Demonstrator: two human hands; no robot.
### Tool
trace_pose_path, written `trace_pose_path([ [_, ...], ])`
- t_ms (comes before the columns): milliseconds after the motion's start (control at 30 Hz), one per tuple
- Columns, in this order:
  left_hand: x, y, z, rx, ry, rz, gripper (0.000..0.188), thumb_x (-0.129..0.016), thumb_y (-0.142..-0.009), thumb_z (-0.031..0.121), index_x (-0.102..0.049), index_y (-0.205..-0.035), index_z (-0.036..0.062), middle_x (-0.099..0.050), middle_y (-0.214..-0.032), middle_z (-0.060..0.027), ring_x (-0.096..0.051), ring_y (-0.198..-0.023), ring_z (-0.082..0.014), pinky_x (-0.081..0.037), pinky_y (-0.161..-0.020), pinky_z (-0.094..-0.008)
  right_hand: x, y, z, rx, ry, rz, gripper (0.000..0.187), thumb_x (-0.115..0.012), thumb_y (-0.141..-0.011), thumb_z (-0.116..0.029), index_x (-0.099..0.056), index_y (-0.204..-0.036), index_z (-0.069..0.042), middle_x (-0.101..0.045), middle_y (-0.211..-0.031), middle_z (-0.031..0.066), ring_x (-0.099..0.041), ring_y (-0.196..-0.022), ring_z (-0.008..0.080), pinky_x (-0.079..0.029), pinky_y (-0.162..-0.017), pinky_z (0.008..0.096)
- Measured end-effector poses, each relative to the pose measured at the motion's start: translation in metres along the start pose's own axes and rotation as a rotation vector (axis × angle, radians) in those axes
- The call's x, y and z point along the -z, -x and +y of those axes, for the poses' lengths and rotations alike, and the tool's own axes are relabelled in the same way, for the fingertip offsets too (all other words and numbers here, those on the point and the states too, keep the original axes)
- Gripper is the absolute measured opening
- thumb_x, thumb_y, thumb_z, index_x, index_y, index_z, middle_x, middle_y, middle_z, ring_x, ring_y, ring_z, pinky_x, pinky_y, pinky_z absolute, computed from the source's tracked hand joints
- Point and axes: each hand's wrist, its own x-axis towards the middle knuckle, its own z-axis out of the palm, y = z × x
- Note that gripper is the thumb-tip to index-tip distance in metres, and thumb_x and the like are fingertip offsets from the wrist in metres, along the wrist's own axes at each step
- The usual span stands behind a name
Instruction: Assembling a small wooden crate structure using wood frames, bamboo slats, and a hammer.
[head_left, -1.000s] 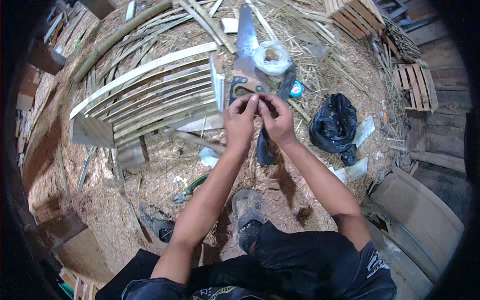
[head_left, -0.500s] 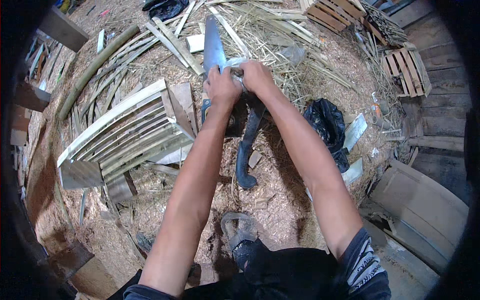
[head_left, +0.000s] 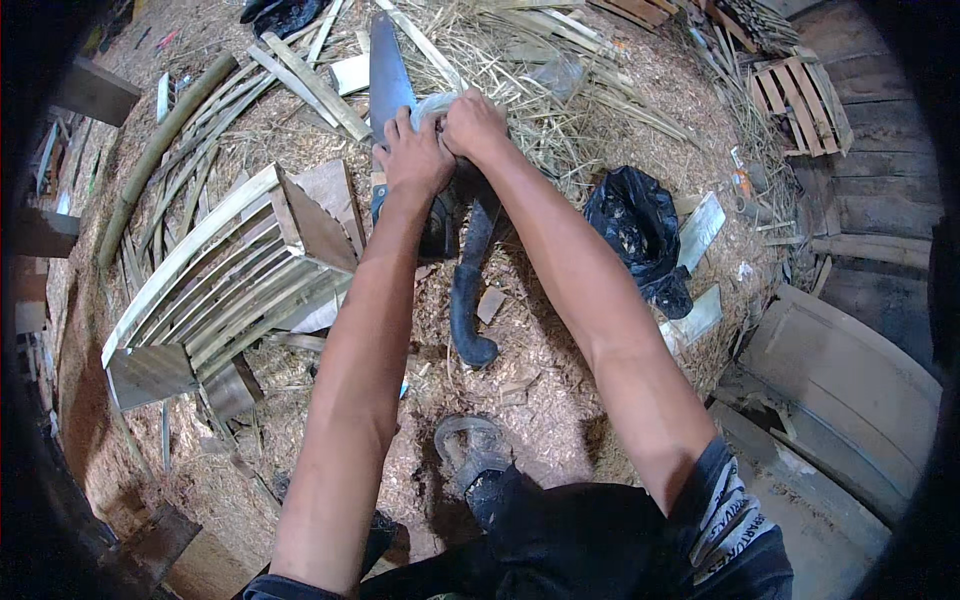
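The saw blade (head_left: pixel 388 75) is blue-grey, and the plastic roll (head_left: pixel 433 104) is whitish. The curved handle (head_left: pixel 466 312) is black; the bag (head_left: pixel 640 228) is also black, with shiny light spots. The crate (head_left: pixel 235 300) makes a striped pattern, pale yellow slats with dark gaps. The ground (head_left: pixel 555 420) is light brown, speckled. The trousers (head_left: pixel 585 540) are black, and the dark sleeve (head_left: pixel 745 548) carries white letters.

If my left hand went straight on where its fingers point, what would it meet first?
Your left hand would likely meet the saw blade first, just ahead; the pale plastic lies right of that line. Depth is unclear, so the hand may already touch the blade.
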Motion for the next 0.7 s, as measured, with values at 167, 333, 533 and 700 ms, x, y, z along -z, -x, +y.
trace_pose_path([
  [167,-0.002,0.003,-0.005,-0.021,0.025,0.006,0.048,-0.050,-0.093,0.038,-0.051,-0.140,0.0254,-0.030,-0.156,-0.0158,-0.026,-0.144,-0.0375,-0.023,-0.110,-0.0662,0.003,0.002,-0.005,-0.084,-0.015,-0.036,0.042,-0.071,-0.078,-0.026,-0.071,-0.115,-0.007,-0.060,-0.127,0.0174,-0.056,-0.121,0.0346,-0.040,-0.103,0.0490],
  [333,0.001,0.002,-0.010,-0.013,0.059,-0.021,0.049,-0.052,-0.092,0.039,-0.050,-0.140,0.0279,-0.031,-0.155,-0.0139,-0.027,-0.144,-0.0371,-0.023,-0.112,-0.0645,0.002,-0.019,0.010,-0.106,-0.111,-0.201,0.048,-0.072,-0.075,-0.031,-0.070,-0.116,-0.005,-0.061,-0.131,0.0191,-0.058,-0.123,0.0355,-0.044,-0.102,0.0498],
  [533,0.004,0.002,-0.014,-0.022,0.093,0.003,0.051,-0.055,-0.090,0.039,-0.052,-0.139,0.0273,-0.033,-0.155,-0.0125,-0.029,-0.143,-0.0353,-0.024,-0.112,-0.0612,-0.014,-0.032,0.023,-0.072,-0.196,-0.157,0.043,-0.068,-0.078,-0.035,-0.073,-0.106,-0.004,-0.069,-0.114,0.0214,-0.065,-0.110,0.0363,-0.050,-0.095,0.0466],
  [700,0.004,0.002,-0.014,0.004,0.106,0.005,0.054,-0.057,-0.088,0.040,-0.051,-0.141,0.0271,-0.033,-0.156,-0.0105,-0.030,-0.143,-0.0335,-0.026,-0.112,-0.0591,-0.015,-0.023,0.040,0.026,-0.399,-0.089,0.032,-0.067,-0.083,-0.033,-0.075,-0.101,-0.008,-0.071,-0.104,0.0214,-0.067,-0.102,0.0366,-0.051,-0.091,0.0453],
])
